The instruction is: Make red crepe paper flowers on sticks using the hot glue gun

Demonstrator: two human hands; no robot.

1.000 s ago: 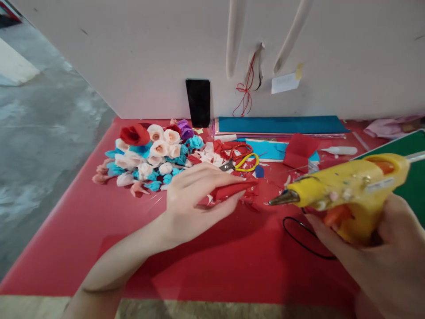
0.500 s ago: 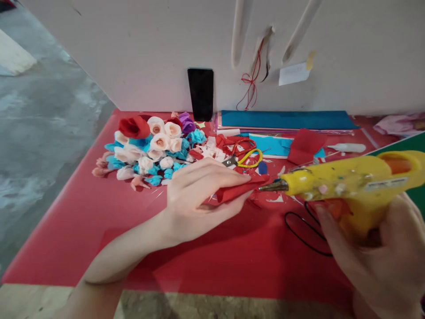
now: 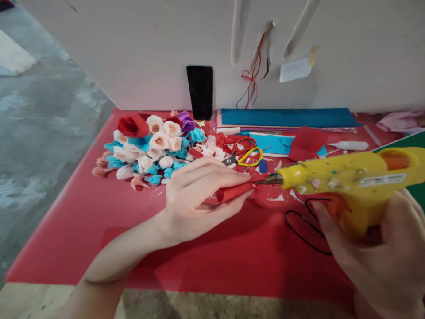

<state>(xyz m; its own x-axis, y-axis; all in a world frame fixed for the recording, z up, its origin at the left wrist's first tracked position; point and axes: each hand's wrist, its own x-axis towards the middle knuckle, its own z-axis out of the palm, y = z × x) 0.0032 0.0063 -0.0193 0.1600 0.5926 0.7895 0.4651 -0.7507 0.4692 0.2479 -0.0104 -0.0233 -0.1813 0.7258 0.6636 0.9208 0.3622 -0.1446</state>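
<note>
Pinching a rolled red paper piece [image 3: 234,192] in the left hand [image 3: 195,195], the person's right hand [image 3: 375,252] grips the yellow glue gun [image 3: 345,181], nozzle touching its tip, so gluing seems underway, the flower unfinished.

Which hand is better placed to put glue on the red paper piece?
Right. The right hand grips the yellow glue gun, nozzle at the red paper piece, which the left hand pinches.

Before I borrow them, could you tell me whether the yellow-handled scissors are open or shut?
Shut: the scissors lie with handle loops together and blades closed.
</note>
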